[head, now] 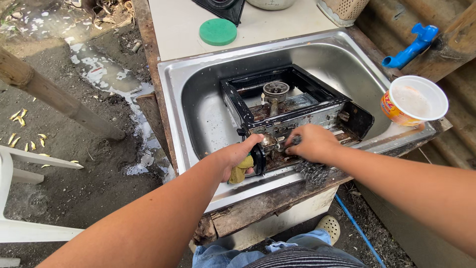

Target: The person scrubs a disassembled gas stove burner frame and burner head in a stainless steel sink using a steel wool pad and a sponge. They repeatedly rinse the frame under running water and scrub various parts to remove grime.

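Outdoor stainless steel sink (pixel 198 89) holding black single-burner gas stove (pixel 292 106), tilted, front edge toward person. Left hand (pixel 238 156) gripping stove's near corner, fingers curled, pinching yellow sponge (pixel 241 171). Right hand (pixel 312 143) closing over grey steel-wool scrubber (pixel 311 173), pressing stove front just beside left.

Stove in the sink, frame centre.
The stove (pixel 292 111) lies in the sink (pixel 198 119); a lid (pixel 218 32) on the counter (pixel 173 25) behind, a cup (pixel 414 100) at right.
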